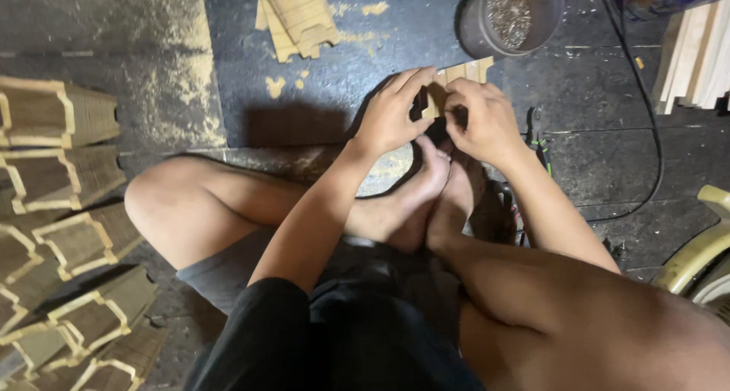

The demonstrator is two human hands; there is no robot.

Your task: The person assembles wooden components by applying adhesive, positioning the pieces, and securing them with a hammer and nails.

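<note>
Head view: left hand (391, 117) and right hand (487, 121) both pinch a slat bundle (465, 75) — bucket (511, 17) just beyond it.

Head view, straight down, close

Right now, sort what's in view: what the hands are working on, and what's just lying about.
In hand:
left hand
right hand
wooden strip piece, gripped by both hands

Lying about:
grey bucket
stacked wooden frames
wood offcuts
black cable
pale slats
</note>
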